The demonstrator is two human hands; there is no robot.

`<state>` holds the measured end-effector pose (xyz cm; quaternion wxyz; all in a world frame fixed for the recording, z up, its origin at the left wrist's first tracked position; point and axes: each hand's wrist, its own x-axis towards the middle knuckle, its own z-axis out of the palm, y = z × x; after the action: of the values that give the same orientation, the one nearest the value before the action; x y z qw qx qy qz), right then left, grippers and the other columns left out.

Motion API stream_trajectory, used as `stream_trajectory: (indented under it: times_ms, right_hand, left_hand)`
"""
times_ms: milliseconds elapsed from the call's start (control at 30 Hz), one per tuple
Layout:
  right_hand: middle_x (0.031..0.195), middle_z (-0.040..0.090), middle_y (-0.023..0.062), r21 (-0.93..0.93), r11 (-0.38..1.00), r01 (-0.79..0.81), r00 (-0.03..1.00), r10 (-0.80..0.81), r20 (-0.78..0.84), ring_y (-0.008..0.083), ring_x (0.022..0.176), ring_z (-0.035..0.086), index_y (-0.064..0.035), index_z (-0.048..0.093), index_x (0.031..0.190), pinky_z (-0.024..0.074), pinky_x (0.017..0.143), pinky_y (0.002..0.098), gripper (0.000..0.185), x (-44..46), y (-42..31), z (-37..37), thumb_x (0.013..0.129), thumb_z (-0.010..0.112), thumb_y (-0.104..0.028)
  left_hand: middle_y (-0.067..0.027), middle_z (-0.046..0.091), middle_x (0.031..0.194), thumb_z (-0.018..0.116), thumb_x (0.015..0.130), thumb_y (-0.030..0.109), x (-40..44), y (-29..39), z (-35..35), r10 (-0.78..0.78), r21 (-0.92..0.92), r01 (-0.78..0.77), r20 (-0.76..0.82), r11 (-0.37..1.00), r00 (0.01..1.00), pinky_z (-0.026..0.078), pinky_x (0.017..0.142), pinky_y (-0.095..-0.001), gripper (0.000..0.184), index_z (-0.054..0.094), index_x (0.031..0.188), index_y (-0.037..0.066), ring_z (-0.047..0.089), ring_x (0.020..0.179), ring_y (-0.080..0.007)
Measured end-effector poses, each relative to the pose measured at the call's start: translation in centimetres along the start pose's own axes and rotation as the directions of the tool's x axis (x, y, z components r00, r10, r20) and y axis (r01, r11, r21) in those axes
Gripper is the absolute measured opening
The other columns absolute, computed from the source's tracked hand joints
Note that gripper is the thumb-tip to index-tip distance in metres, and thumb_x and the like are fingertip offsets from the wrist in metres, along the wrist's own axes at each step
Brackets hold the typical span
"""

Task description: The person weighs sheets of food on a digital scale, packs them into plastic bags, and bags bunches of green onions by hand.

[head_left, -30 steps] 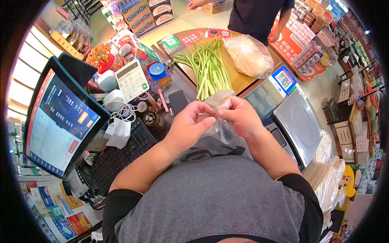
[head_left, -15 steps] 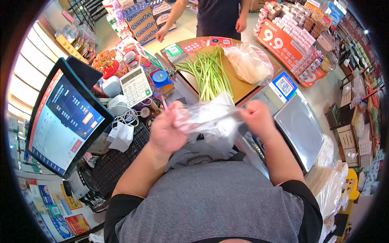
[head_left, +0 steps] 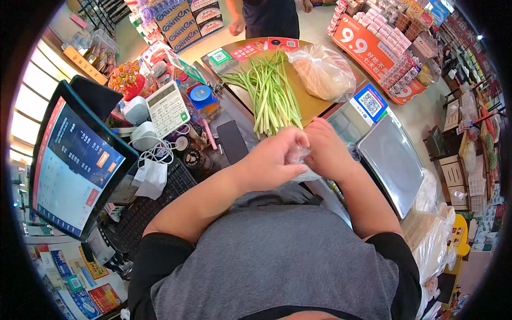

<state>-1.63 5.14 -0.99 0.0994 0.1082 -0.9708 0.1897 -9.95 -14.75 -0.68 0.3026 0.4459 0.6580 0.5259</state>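
My left hand [head_left: 274, 160] and my right hand [head_left: 328, 152] are close together in front of my body. A clear plastic bag [head_left: 297, 154] is bunched between them, mostly hidden by the fingers. The left thumb and fingers curl around its left side; the right fingers are closed on it. Just beyond the hands, long green vegetable stalks [head_left: 274, 96] lie loose on the brown counter [head_left: 311, 114]. To their right sits a knotted clear bag [head_left: 325, 74] with pale, rounded contents.
At left stand a monitor [head_left: 77, 165], a keyboard [head_left: 154, 205], a calculator [head_left: 168, 109] and a dark phone [head_left: 232, 141]. A metal weighing plate [head_left: 392, 162] and a blue QR sign [head_left: 369, 104] are at right. Another person's hand [head_left: 237, 26] shows across the counter.
My left hand has moved right to meet the right hand. The bag, stretched between them before, is now bunched up. The phone has come into sight, and the whole view has shifted slightly.
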Motion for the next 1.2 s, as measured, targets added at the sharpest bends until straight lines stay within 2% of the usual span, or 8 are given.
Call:
stream_trajectory:
  times_ms: [100,167,267,400,633,833,1033,1200]
  right_hand:
    - [0.077,0.067,0.0194,-0.187,0.947,-0.261,0.948,0.288,0.138,0.04,0.081,0.066,-0.0094,0.073,0.078,0.0531,0.075,0.0493,0.012,-1.0,5.7,1.6,0.075,0.061,-0.009]
    - [0.103,0.069,0.02,-0.221,0.909,-0.353,0.823,0.414,0.389,0.0362,0.099,0.066,-0.0078,0.071,0.107,0.0531,0.086,0.0431,0.027,-3.1,10.0,-0.5,0.083,0.064,-0.018]
    - [0.12,0.067,0.0147,0.19,0.898,-0.397,0.833,0.265,0.486,0.0288,0.109,0.063,-0.0048,0.063,0.128,0.0498,0.095,0.0386,0.045,-3.0,13.3,-2.8,0.091,0.065,-0.03]
    - [0.129,0.062,0.0072,0.774,0.326,-0.544,0.798,0.487,0.356,0.0209,0.118,0.056,-0.0029,0.058,0.134,0.0436,0.103,0.0382,0.055,5.6,15.7,-0.9,0.094,0.066,-0.041]
    - [0.134,0.057,0.0251,0.445,0.204,-0.872,0.448,0.698,0.559,0.0316,0.12,0.056,0.0111,0.051,0.136,0.0441,0.1,0.0447,0.082,15.1,21.0,16.0,0.087,0.071,-0.051]
    - [0.112,0.067,0.0235,0.527,0.155,-0.835,0.492,0.638,0.592,0.0319,0.099,0.066,0.0075,0.064,0.121,0.0512,0.083,0.0448,0.079,18.0,19.9,19.9,0.079,0.076,-0.058]
    - [0.111,0.069,0.0186,0.575,-0.289,-0.765,0.451,0.396,0.799,0.0293,0.093,0.068,0.0014,0.064,0.122,0.0552,0.081,0.0466,0.059,18.8,17.4,16.0,0.084,0.079,-0.042]
    - [0.11,0.071,0.0126,0.715,-0.318,-0.623,0.644,0.309,0.699,0.0263,0.094,0.069,-0.0032,0.066,0.12,0.0556,0.081,0.0439,0.048,18.6,17.9,16.5,0.085,0.08,-0.034]
  left_hand:
    - [-0.0188,0.064,0.098,0.058,0.082,0.004,0.7,-3.5,-1.6,-0.029,0.564,0.007,0.03,0.826,0.999,0.052,0.083,-0.0433,0.032,0.056,0.114,0.007,0.065,0.093,-0.0357]
    - [-0.018,0.064,0.104,0.064,0.085,0.013,0.8,-7.1,-3.8,-0.228,0.668,0.147,0.034,0.729,0.973,0.051,0.089,-0.0431,0.022,0.063,0.105,0.005,0.062,0.1,-0.0377]
    - [-0.0176,0.064,0.101,0.07,0.085,0.024,2.4,-9.4,-5.5,-0.206,0.52,0.247,-0.135,0.818,0.969,0.051,0.088,-0.04,0.033,0.065,0.11,0.003,0.063,0.099,-0.0323]
    - [-0.0189,0.064,0.112,0.07,0.087,0.027,9.2,-16.1,-7.0,-0.345,-0.014,0.392,-0.504,0.92,0.791,0.051,0.087,-0.0358,0.05,0.059,0.123,-0.007,0.064,0.1,-0.0264]
    - [-0.0197,0.069,0.11,0.067,0.093,0.026,13.3,-21.2,-6.8,-0.777,-0.647,0.48,-0.3,0.592,0.554,0.05,0.09,-0.0395,0.045,0.061,0.121,-0.008,0.066,0.101,-0.0284]
    - [-0.0167,0.07,0.102,0.073,0.088,0.024,15.8,-22.3,-6.8,-0.791,-0.466,0.645,-0.272,0.606,0.548,0.055,0.077,-0.0403,0.045,0.062,0.118,-0.007,0.07,0.086,-0.0273]
    - [-0.0147,0.07,0.104,0.07,0.089,0.014,17.8,-20.8,-6.6,-0.818,-0.706,0.559,-0.049,0.435,0.574,0.056,0.076,-0.0382,0.035,0.061,0.119,-0.002,0.069,0.091,-0.0263]
    - [-0.0133,0.071,0.101,0.066,0.086,0.005,18.5,-22.0,-6.2,-0.593,-0.628,0.307,-0.314,0.715,0.741,0.057,0.073,-0.0389,0.027,0.065,0.113,-0.001,0.07,0.087,-0.0263]
